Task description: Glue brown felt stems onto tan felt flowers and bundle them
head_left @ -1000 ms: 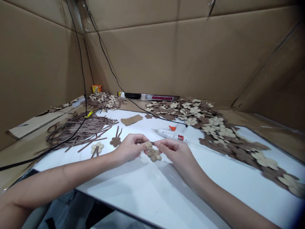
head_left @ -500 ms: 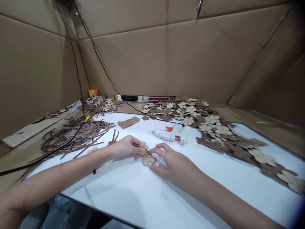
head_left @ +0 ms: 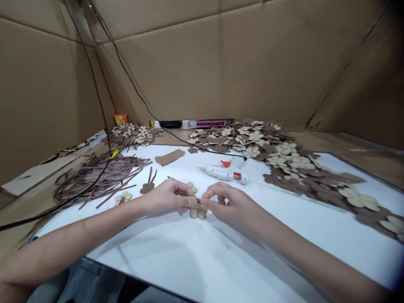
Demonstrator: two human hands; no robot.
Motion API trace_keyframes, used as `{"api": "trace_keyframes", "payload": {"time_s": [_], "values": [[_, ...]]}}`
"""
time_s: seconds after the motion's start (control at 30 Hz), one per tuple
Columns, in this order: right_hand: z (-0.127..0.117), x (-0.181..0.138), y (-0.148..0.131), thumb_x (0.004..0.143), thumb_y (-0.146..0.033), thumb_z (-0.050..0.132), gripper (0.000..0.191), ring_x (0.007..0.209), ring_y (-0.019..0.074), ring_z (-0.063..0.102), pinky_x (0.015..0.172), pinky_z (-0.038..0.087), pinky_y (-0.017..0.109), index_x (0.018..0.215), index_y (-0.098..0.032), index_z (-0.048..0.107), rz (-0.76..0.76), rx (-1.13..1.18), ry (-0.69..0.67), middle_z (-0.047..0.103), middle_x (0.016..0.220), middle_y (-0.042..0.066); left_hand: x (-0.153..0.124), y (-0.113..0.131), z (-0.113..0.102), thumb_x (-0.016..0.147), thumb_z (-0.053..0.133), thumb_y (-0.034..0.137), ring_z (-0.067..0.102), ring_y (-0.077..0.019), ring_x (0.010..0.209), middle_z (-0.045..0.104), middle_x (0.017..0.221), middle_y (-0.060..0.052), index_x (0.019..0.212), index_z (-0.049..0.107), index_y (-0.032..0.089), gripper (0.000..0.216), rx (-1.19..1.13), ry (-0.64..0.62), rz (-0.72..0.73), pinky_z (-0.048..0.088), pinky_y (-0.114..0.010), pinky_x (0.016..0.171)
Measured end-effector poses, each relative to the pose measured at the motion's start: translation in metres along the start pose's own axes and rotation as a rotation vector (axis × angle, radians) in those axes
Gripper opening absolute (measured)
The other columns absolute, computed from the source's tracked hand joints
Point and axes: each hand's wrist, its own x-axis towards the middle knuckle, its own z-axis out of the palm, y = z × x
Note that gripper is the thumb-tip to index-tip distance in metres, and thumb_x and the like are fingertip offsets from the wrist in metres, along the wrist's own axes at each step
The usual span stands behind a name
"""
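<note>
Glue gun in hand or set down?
Set down: the glue gun lies on the white table, away from the left hand and right hand.

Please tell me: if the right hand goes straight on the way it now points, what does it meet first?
The right hand would probably meet the tan flower first, right at its fingertips, and then the left hand. The depth here is hard to judge.

Soft, even light falls from above, leaving faint glare on the white tabletop (head_left: 284,248). The left forearm (head_left: 78,223) casts a blurry shadow nearby, and wide-angle distortion bends the cardboard walls (head_left: 41,97) at the edges.
</note>
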Motion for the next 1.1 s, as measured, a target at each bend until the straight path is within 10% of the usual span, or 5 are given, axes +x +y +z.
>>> {"api": "trace_keyframes", "payload": {"time_s": [1.1], "values": [[0.001, 0.0, -0.009, 0.071, -0.035, 0.057, 0.019, 0.064, 0.0148, 0.049, 0.055, 0.035, 0.025, 0.062, -0.02, 0.064, 0.163, 0.188, -0.042, 0.065, 0.071, 0.001, -0.007, 0.008, -0.007, 0.074, 0.059, 0.053, 0.051, -0.0082, 0.037, 0.06, 0.056, -0.001, 0.078, 0.061, 0.013, 0.04, 0.053, -0.105, -0.203, 0.032, -0.018, 0.035]]}}
